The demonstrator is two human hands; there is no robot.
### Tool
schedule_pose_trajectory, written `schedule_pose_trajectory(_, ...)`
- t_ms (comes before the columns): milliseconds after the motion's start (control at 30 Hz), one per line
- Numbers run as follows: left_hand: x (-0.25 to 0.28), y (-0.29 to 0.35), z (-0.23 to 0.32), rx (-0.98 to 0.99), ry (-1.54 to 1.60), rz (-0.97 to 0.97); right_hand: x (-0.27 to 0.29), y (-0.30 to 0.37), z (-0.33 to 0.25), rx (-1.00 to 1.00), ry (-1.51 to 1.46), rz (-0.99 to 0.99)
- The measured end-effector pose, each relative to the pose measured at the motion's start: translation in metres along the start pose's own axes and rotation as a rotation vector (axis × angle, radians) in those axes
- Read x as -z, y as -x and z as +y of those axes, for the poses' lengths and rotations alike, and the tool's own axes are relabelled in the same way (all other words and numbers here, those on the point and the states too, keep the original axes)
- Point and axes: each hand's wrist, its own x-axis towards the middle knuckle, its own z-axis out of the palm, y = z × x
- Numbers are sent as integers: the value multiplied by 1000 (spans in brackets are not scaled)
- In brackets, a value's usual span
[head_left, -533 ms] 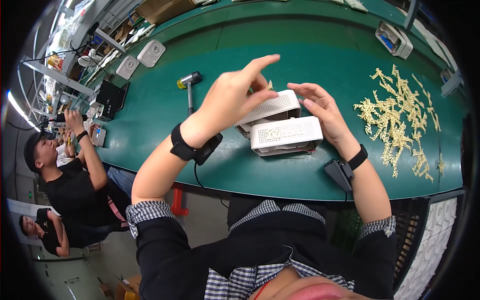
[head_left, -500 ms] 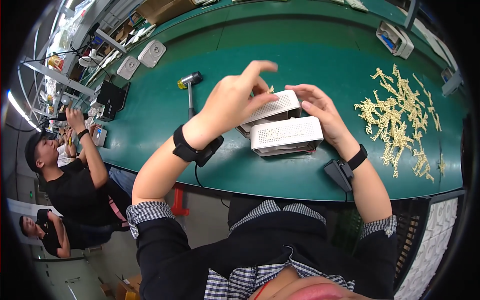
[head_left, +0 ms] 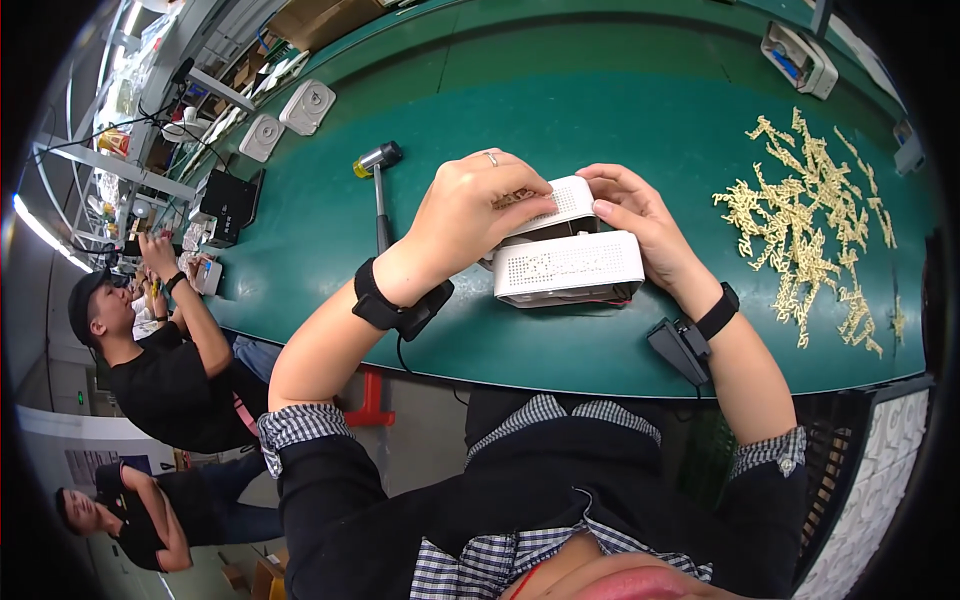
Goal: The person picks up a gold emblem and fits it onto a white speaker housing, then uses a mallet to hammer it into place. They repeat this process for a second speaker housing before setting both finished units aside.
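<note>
Two white perforated housings (head_left: 568, 268) lie one behind the other on the green table before me. A pale gold lettering strip (head_left: 566, 263) lies on the nearer one's dotted face. My left hand (head_left: 478, 205) is closed over the left part of the farther housing (head_left: 570, 202). A small gold lettering piece (head_left: 515, 198) shows under its fingers, pressed near the dotted face; its exact contact is hidden. My right hand (head_left: 645, 222) grips the farther housing's right end, thumb on the near side and fingers behind.
A heap of gold lettering pieces (head_left: 800, 220) spreads at the right. A mallet (head_left: 379, 190) lies left of my hands. Another white housing (head_left: 798, 60) stands at the far right. White round-faced parts (head_left: 307, 107) and a black box (head_left: 225, 208) sit left, near a co-worker (head_left: 165, 340).
My left fingers have come down and closed on the farther housing with the gold piece; the raised index finger is now bent. My right hand stays at the housing's end.
</note>
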Motion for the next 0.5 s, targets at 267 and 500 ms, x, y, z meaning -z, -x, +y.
schedule_pose_trajectory(267,-3,4,0,-23,-31,-27,-2,1,5,44,45,20)
schedule_pose_trajectory(500,6,8,13,126,24,-133,-1,1,3,78,82,23)
